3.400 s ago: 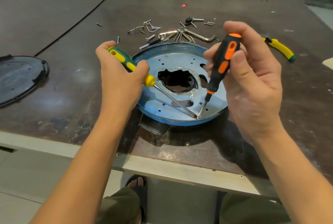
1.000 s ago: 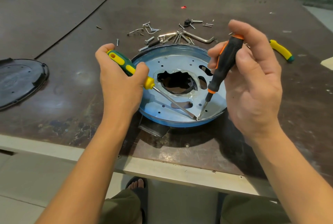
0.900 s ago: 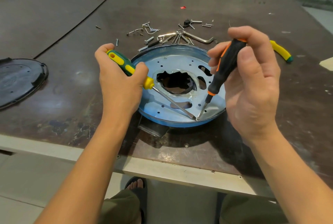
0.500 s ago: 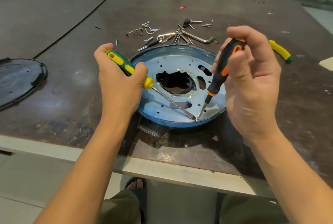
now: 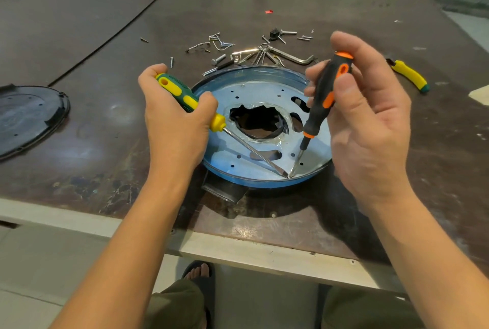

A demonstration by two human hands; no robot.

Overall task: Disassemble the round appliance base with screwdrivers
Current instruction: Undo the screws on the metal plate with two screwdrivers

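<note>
Gripping the green-and-yellow screwdriver (image 5: pixel 185 95) in my left hand (image 5: pixel 174 127) and pinching the black-and-orange screwdriver (image 5: pixel 325 95) in my right hand (image 5: pixel 370 122), I seat both tips at the near rim of the round blue metal appliance base (image 5: pixel 264 88) on the table (image 5: pixel 264 0), judging steady turning comes next.

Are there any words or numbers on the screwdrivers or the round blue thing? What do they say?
No text can be read anywhere.
On the green screwdriver: no writing shows on the handle.
On the orange screwdriver: none shows.
On the base: only holes, no label or number.
On the black cover: faint moulded marks, too blurred to read.
</note>
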